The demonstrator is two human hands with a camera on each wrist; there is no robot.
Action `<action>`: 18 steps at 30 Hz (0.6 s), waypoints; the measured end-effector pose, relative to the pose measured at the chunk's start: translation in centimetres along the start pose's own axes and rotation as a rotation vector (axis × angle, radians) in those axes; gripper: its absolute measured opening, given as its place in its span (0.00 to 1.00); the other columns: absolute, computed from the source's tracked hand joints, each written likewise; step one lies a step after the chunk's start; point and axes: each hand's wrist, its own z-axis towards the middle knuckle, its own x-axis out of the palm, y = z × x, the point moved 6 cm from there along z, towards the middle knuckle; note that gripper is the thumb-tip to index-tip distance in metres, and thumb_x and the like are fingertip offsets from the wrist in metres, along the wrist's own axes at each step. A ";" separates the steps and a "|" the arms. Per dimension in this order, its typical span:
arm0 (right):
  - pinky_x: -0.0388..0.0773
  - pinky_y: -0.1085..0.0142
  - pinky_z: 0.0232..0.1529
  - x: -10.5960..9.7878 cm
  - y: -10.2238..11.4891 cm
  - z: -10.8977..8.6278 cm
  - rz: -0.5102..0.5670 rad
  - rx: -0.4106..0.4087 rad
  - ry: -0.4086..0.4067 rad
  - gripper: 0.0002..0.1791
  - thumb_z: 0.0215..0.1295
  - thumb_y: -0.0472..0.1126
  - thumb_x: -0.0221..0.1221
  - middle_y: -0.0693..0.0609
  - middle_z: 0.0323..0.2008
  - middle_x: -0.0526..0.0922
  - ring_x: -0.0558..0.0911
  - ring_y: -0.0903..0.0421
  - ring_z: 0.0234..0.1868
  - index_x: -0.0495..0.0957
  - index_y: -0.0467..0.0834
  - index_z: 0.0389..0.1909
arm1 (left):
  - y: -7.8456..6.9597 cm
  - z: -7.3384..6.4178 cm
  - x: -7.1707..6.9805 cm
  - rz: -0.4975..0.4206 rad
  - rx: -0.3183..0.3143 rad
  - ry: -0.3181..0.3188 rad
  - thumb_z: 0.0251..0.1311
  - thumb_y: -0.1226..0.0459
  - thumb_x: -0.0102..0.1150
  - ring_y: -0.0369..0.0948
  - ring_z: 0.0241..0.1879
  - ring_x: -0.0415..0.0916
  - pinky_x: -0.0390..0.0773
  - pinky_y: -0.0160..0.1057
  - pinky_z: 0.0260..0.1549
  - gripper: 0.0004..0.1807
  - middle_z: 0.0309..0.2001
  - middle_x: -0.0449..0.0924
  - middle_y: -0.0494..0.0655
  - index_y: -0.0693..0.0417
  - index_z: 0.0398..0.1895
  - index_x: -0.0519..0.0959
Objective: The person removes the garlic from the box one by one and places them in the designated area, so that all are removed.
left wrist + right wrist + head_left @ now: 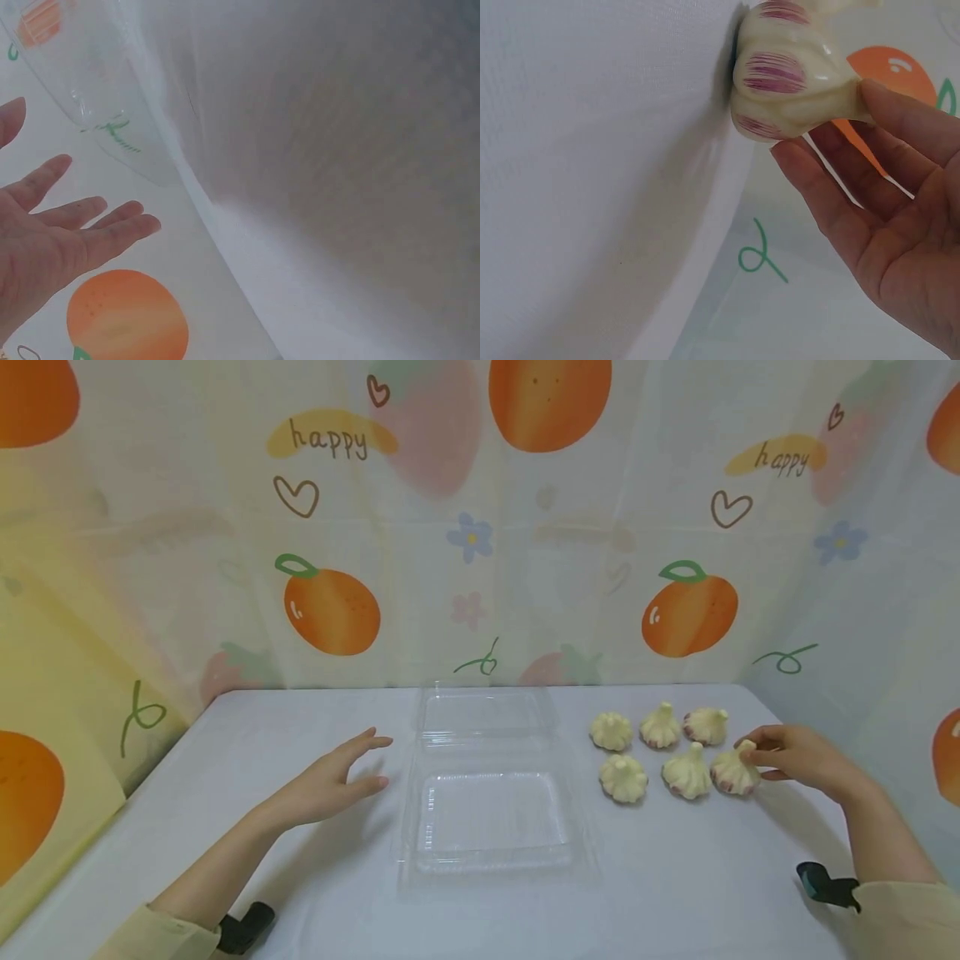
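My right hand (806, 760) is at the rightmost garlic bulb (735, 771) in the front row, its thumb and fingers pinching the stem. In the right wrist view, purple streaks mark the pale bulb (776, 75), and the thumb lies against its neck. The bulb sits on the white table. My left hand (322, 785) hovers with spread, relaxed fingers, left of a clear plastic clamshell box (495, 868). Nothing is in that hand, as the left wrist view of its palm (52, 240) also shows. The box lies opened flat, its lid (483, 714) toward the back.
Several other garlic bulbs (622, 778) stand in two rows right of the box. The white table (337, 893) ends at a cloth backdrop (525, 568) printed with oranges. A dark wrist device (827, 887) shows by the right sleeve, another (246, 928) by the left.
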 end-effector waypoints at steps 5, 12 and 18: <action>0.89 0.62 0.44 0.2 0.2 0.1 0.001 -0.009 0.016 0.25 0.71 0.49 0.57 0.36 0.52 0.81 0.79 0.66 0.42 0.75 0.32 0.56 | -0.2 -0.1 -0.3 0.014 0.013 -0.018 0.68 0.53 0.57 0.66 0.76 0.48 0.57 0.71 0.70 0.33 0.77 0.50 0.65 0.55 0.72 0.64; 0.87 0.50 0.45 -0.4 1.5 0.0 -0.081 -0.028 -0.029 0.26 0.72 0.49 0.55 0.32 0.52 0.81 0.82 0.42 0.47 0.74 0.31 0.56 | -0.6 -0.2 -0.5 0.028 0.041 -0.055 0.68 0.56 0.56 0.67 0.75 0.50 0.57 0.72 0.70 0.32 0.76 0.51 0.69 0.59 0.71 0.64; 0.79 0.36 0.47 -1.7 5.6 -0.5 -0.172 -0.017 -0.205 0.30 0.74 0.56 0.50 0.26 0.59 0.74 0.73 0.27 0.57 0.71 0.34 0.60 | -1.3 0.2 -0.5 0.121 0.039 -0.158 0.67 0.62 0.57 0.76 0.71 0.49 0.57 0.78 0.65 0.33 0.76 0.46 0.75 0.64 0.72 0.61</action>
